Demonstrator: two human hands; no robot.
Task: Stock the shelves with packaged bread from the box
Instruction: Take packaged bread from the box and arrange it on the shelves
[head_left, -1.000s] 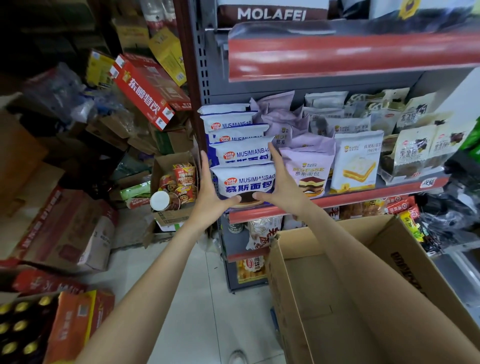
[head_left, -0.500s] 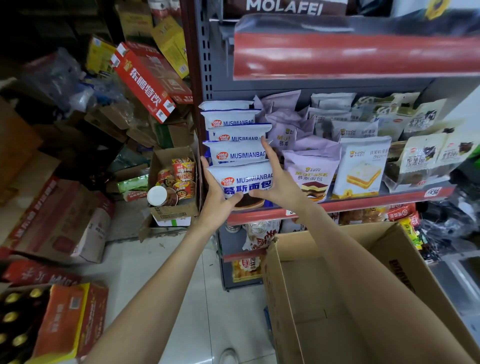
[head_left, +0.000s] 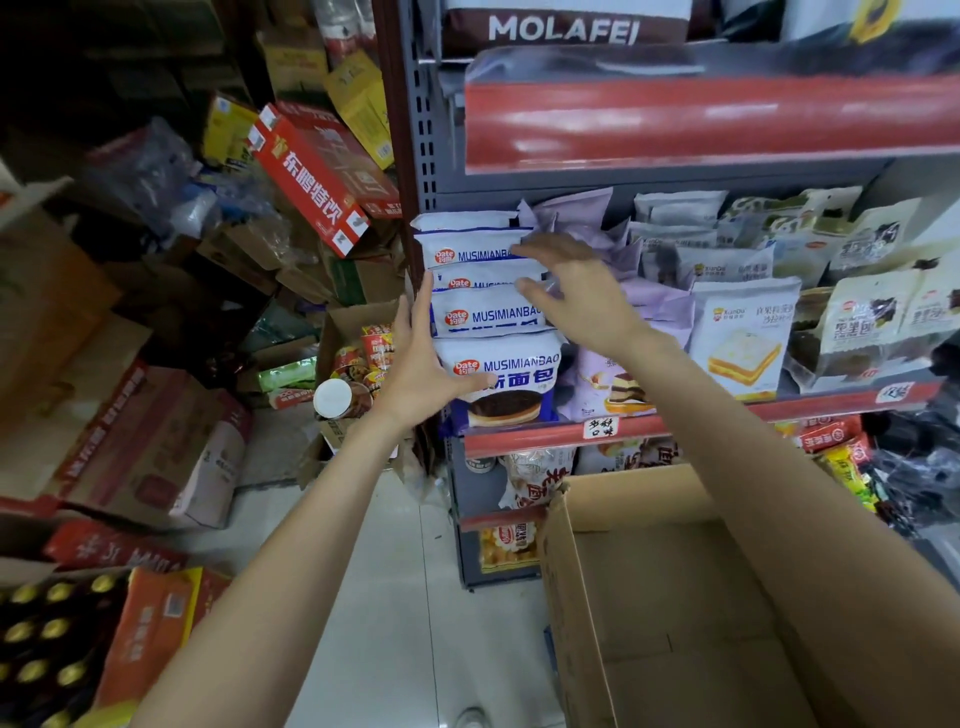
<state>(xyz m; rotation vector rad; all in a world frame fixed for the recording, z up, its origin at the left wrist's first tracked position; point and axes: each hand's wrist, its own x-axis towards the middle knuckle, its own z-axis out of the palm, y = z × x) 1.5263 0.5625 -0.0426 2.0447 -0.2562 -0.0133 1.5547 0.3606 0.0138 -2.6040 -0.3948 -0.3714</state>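
Nearest the camera, an open cardboard box (head_left: 675, 597) sits low on the right, below the right forearm. Farther out, the left hand (head_left: 415, 364) lies flat against the left edge of a row of blue-and-white bread packets (head_left: 498, 312), fingers straight and its thumb across the front packet (head_left: 506, 384). The right hand (head_left: 576, 296) hangs over the packets farther back, fingers spread, loosely bent and holding nothing. The packets stand upright at the left end of the red-edged shelf (head_left: 675, 423), beside lilac cake bags (head_left: 613, 384).
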